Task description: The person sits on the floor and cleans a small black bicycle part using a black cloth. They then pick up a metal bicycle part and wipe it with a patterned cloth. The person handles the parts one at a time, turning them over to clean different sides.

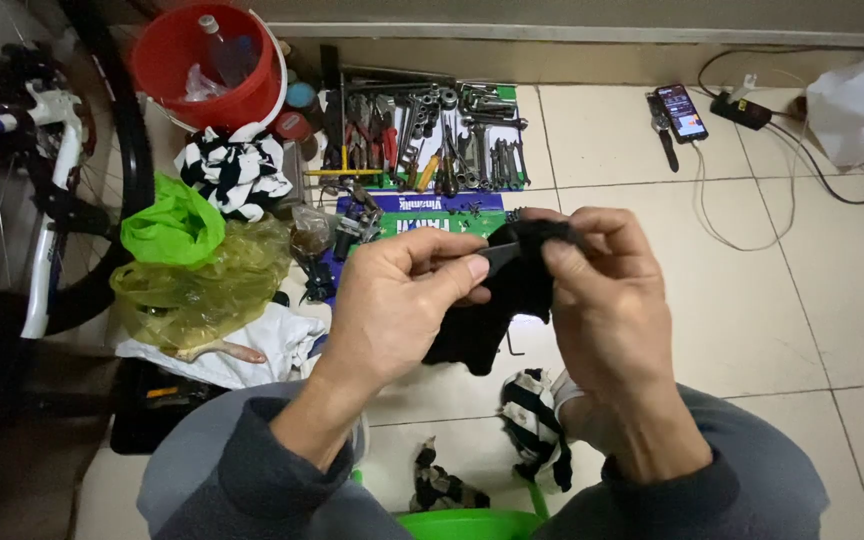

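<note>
Pale floor tiles fill the scene, and right over them, in the middle of the view, hangs a black cloth, gripped from both sides. Left hand is curled in, thumb and forefinger pinching the cloth's upper edge. Right hand closes on the same edge from the other side, fingers bent over the top fold, the rest of the cloth dangling between the wrists. Just below, a black-and-white striped rag lies on the tiles, with a smaller scrap beside it. Behind the cloth, a spread of wrenches, pliers and sockets is laid out near the wall. To the left sit a yellowish plastic bag, a bright green bag and another striped rag, with a red bucket beyond them. Far left, a bicycle wheel and white frame. Far right, a phone on a cable and a white bag.
</note>
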